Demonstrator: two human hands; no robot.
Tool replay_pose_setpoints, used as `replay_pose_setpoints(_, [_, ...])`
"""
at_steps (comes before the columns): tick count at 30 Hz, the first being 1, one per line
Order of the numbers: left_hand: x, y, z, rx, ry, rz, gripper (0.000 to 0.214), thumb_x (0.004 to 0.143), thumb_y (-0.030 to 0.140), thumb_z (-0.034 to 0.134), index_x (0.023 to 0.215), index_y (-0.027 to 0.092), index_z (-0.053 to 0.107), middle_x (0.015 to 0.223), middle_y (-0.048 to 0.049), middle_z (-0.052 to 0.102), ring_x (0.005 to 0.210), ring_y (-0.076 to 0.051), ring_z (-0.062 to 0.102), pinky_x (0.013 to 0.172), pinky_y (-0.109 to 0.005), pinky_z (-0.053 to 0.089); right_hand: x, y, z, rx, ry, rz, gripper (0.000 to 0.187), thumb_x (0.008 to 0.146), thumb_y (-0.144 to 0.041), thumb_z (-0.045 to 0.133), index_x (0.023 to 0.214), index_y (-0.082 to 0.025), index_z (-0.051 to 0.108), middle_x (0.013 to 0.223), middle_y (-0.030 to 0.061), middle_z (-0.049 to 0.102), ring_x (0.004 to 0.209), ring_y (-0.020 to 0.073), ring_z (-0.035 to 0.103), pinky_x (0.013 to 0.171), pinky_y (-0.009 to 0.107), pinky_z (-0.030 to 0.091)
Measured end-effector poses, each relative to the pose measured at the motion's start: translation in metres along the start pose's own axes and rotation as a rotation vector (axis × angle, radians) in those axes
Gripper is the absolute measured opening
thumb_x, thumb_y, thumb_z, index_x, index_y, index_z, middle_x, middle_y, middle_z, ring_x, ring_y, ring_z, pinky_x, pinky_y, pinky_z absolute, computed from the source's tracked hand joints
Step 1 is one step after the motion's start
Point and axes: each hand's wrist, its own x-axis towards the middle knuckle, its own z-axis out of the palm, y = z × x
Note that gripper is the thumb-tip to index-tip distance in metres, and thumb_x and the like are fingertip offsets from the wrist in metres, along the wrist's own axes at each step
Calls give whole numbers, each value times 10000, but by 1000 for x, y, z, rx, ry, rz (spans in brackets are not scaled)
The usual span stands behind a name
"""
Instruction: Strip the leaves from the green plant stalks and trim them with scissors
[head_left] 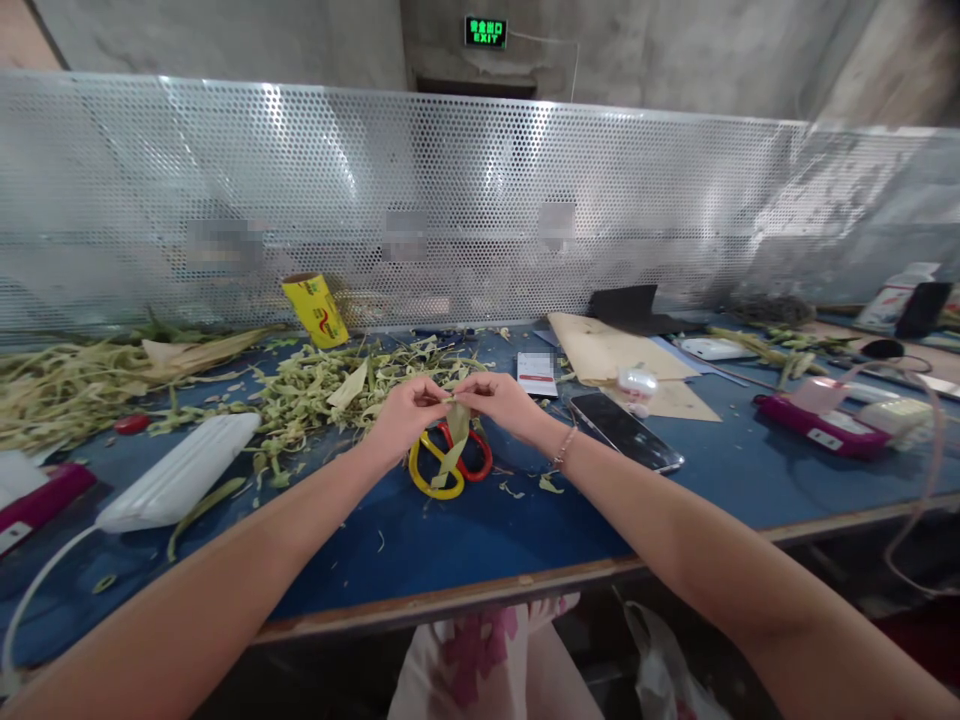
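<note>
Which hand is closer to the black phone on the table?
Right. The right hand sits just left of the phone; the left hand is farther left, both pinching a leaf strip.

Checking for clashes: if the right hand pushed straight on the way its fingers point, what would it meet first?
Probably the left hand: the right hand points leftward at it, both pinching one leaf strip between them, fingertips nearly touching. Depth is hard to judge.

so the leaf strip [457,432] is pale yellow-green, flat and kinda limp, pinched at its top end between the left hand [409,410] and right hand [501,398], dangling down over the blue worktop [480,545] mid-scene
</note>
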Motion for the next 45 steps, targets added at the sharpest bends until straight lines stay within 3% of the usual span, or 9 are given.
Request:
replay_pose_setpoints(6, [-3,4,0,-35,-29,-55,266,569,335,702,660,151,533,604,20,554,589,-113,555,638,-287,477,1,0,-3,-33,6,-2,210,595,-319,689,694,-151,610,624,-15,575,591,85,522,612,242,449])
replay_pose_setpoints(16, [-2,7,1,25,41,11,301,504,318,736,650,160,525,625,25,556,615,-107,541,645,-258,447,0,0,1,79,-16,36,249,623,-368,678,711,-152,590,652,-6,606,615,99,573,639,250,483])
replay_pose_setpoints(21, [-1,-1,0,50,-39,-12,304,538,329,727,676,154,519,633,24,547,614,-108,550,637,-260,446,-1,-3,-2,-182,23,-53,74,670,-231,611,678,-157,611,616,-6,594,566,88,532,574,229,447])
replay_pose_setpoints(25, [1,-5,-1,47,-52,-10,306,548,342,721,681,155,518,622,22,557,606,-113,555,638,-269,449,-2,-4,-3,-335,35,-111,59,678,-188,581,690,-160,631,670,12,620,603,97,538,577,227,428])
replay_pose_setpoints(34, [-2,7,-1,100,-43,-11,276,537,304,712,686,154,535,625,10,571,627,-122,563,647,-274,457,-2,-4,-1,-321,77,-113,99,662,-188,594,753,-150,610,731,31,626,665,119,568,647,264,461])
replay_pose_setpoints(40, [-3,10,2,65,-62,-46,258,537,236,689,752,154,572,732,-32,640,726,-160,606,734,-325,479,-3,-10,0,-284,97,-134,121,680,-205,586,792,-166,611,734,22,631,682,120,573,676,265,461])
replay_pose_setpoints(45, [1,8,-2,-12,92,-68,266,543,184,666,801,158,604,694,-9,619,684,-140,584,707,-301,472,4,-7,-17,-334,246,-194,167,765,-280,498,814,-165,608,785,41,618,735,138,559,717,281,443])
